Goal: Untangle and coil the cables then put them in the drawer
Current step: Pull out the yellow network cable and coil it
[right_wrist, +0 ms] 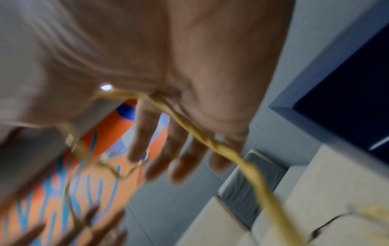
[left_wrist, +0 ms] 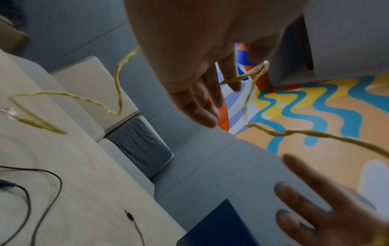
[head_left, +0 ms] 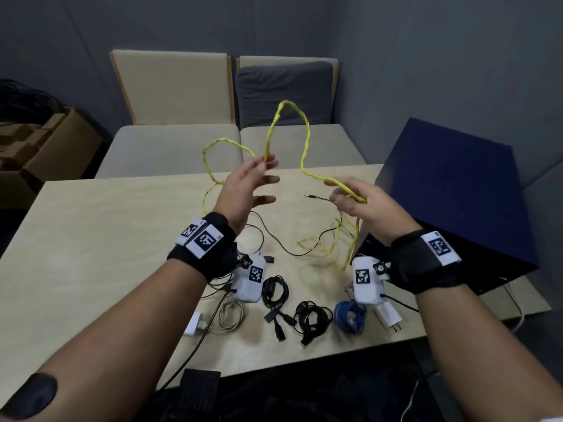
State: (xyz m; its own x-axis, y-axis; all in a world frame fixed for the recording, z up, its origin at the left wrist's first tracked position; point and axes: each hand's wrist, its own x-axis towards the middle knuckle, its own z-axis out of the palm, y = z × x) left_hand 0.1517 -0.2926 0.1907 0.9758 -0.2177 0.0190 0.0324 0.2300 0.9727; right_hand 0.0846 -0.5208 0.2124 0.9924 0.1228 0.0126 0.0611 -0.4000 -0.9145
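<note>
A twisted yellow cable (head_left: 286,102) arches in the air between my two raised hands. My left hand (head_left: 256,181) pinches it between thumb and forefinger, the other fingers straight. In the left wrist view the yellow cable (left_wrist: 294,133) passes behind the left hand's fingers (left_wrist: 200,99). My right hand (head_left: 350,199) grips the other side; in the blurred right wrist view the cable (right_wrist: 248,166) crosses that right hand's palm (right_wrist: 179,116). More of the yellow cable lies tangled on the table (head_left: 335,248). The dark blue drawer box (head_left: 457,184) stands at the table's right.
A thin black jack cable (head_left: 316,197) snakes under my hands. Near the front edge lie two coiled black cables (head_left: 274,290) (head_left: 310,318), a blue coil (head_left: 348,315), a grey-white coil (head_left: 231,315) and a white charger (head_left: 388,315). Cushioned seats (head_left: 170,147) line the table's far side.
</note>
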